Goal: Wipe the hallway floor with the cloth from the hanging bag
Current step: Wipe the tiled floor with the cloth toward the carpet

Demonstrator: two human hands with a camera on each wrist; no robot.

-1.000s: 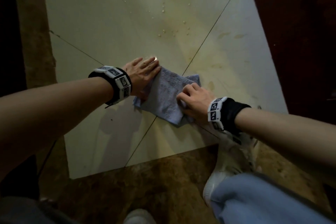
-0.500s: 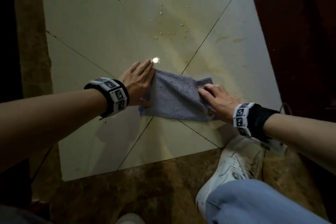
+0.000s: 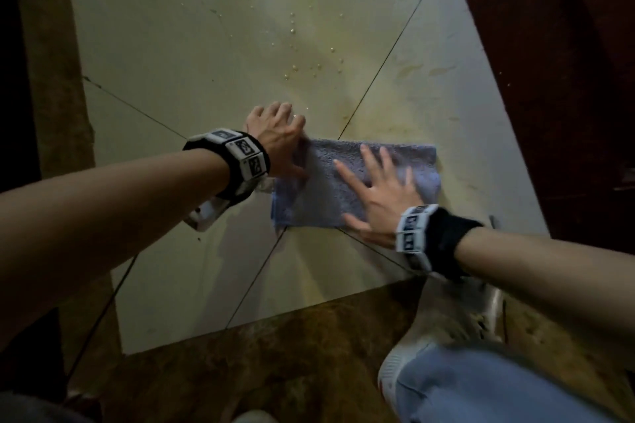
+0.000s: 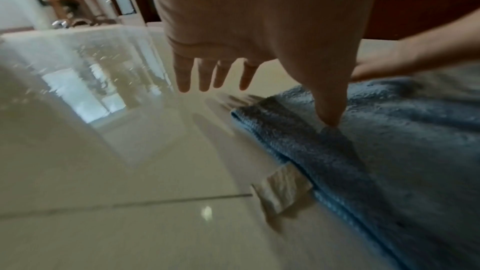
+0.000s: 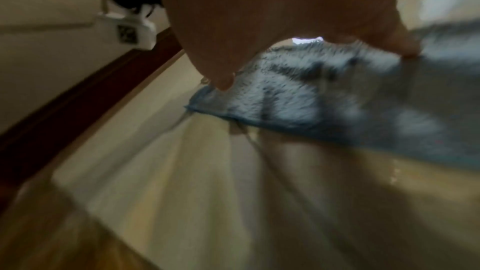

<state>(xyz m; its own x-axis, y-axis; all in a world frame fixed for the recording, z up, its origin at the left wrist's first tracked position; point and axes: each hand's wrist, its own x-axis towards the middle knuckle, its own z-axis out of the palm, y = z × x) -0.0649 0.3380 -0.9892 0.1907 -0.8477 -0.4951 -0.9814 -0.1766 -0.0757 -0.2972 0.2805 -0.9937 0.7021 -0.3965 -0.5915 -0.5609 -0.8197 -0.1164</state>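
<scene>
A blue-grey cloth (image 3: 330,182) lies spread flat on the pale floor tiles (image 3: 192,72). My right hand (image 3: 374,189) lies on it, palm down, with fingers spread and straight. My left hand (image 3: 275,134) is at the cloth's left edge: its thumb tip presses the cloth (image 4: 389,130), while its fingers (image 4: 205,75) hang straight above the bare tile. The left hand (image 4: 259,59) holds nothing. In the right wrist view the cloth (image 5: 298,93) is blurred under my right hand (image 5: 259,28).
Water drops (image 3: 302,62) dot the tile beyond the cloth. A dark wooden door (image 3: 549,62) runs along the right. Brown marbled floor (image 3: 292,354) lies near me. My white shoe (image 3: 457,330) and jeans knee (image 3: 498,388) are at lower right. A white label (image 4: 283,190) sticks out from the cloth.
The cloth went from folded to spread out wide. My right hand let go of its right edge and now lies flat on top. The left hand shifted a little forward.
</scene>
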